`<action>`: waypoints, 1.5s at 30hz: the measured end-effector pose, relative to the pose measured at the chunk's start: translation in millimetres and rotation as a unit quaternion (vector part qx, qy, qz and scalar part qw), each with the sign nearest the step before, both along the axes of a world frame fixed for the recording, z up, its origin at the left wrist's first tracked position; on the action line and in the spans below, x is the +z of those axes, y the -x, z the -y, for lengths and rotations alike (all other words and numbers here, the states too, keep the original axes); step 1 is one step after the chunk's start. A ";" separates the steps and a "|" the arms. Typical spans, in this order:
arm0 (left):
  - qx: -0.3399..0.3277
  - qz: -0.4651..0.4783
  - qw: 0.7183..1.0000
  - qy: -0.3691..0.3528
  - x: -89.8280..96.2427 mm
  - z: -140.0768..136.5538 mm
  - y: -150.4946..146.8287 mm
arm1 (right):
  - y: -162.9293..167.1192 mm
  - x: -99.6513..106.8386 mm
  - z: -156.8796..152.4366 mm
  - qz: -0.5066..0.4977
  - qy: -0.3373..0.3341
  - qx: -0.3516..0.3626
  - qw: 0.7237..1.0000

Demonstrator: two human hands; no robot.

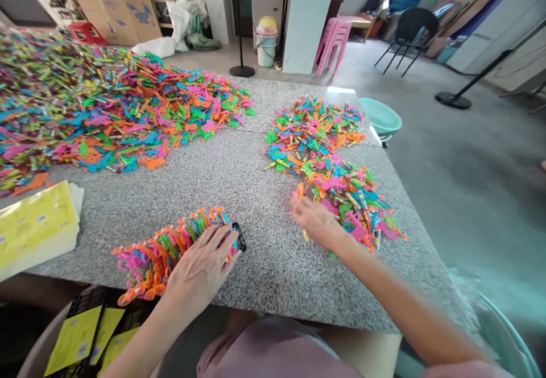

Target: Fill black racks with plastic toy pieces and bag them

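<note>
A packed row of small coloured plastic toys point(170, 244), with round orange and pink ends sticking up, stands in a black plastic rack point(241, 237). My left hand point(205, 261) lies over the right end of this row, fingers across the top and thumb on the near side, gripping it. Out to the right, my right hand point(315, 219) is at the near left edge of a loose pile of mixed plastic toys point(354, 190). Motion smears its fingers. Orange and pink pieces show at the fingertips, but whether they are held is unclear.
A much larger heap of toys point(128, 105) covers the table's far left. Stacked yellow printed cards point(38, 227) lie at the left edge. Below sits a tub with black racks and yellow cards point(77, 338). A turquoise basin point(381, 116) stands beyond the granite tabletop's point(264, 287) right edge.
</note>
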State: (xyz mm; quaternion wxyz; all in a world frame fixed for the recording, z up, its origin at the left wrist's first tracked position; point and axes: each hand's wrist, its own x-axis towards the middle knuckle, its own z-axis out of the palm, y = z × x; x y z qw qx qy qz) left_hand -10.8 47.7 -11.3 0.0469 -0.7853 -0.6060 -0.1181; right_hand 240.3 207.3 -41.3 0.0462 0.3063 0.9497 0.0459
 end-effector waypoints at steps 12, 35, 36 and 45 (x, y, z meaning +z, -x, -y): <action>0.002 -0.008 1.000 0.010 7.1 2.6 -2.3 | 28.4 -31.0 59.0 -0.127 0.187 -0.265 0.938; -0.015 -0.060 0.998 0.010 9.0 12.4 4.9 | 140.7 -58.9 28.9 -0.400 0.407 0.020 0.821; -0.015 -0.063 0.998 0.010 9.8 12.3 4.6 | 140.8 -58.5 26.3 -0.390 0.398 0.036 0.830; -0.028 -0.067 0.997 0.002 10.8 11.2 4.6 | 138.2 -54.7 20.5 -0.374 0.403 0.007 0.835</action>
